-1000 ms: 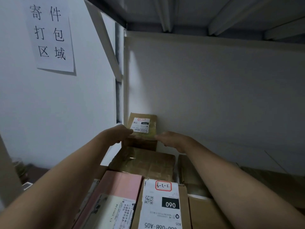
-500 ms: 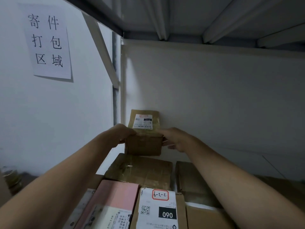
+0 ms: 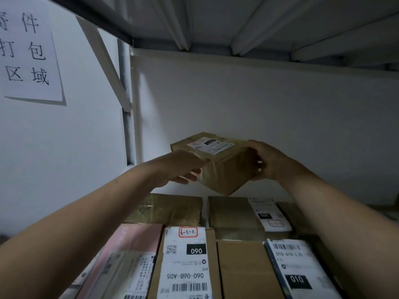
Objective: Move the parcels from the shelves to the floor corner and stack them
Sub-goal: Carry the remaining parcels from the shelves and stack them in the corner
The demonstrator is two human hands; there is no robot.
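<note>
A small brown cardboard parcel [image 3: 224, 167] with a white label on top hangs in the air above the shelf, turned corner-first toward me. My left hand [image 3: 183, 167] holds its left side, fingers under the bottom edge. My right hand [image 3: 267, 160] grips its right side, fingers wrapped around the far corner. Below it, several more parcels lie on the shelf: a brown box [image 3: 170, 209], a labelled brown box [image 3: 235, 212], a pink box [image 3: 133, 244], a box marked 060 [image 3: 190, 262] and a box marked 010 [image 3: 295, 270].
The underside of the shelf above [image 3: 216, 20] sits close overhead. A white back panel [image 3: 280, 126] closes the shelf behind the parcel. A metal upright [image 3: 127, 126] stands at the left, with a paper sign [image 3: 28, 55] on the white wall beside it.
The small parcel has risen off the box stack at the back of the shelf, come toward me and rotated. Both hands stayed on its sides and rose with it.
</note>
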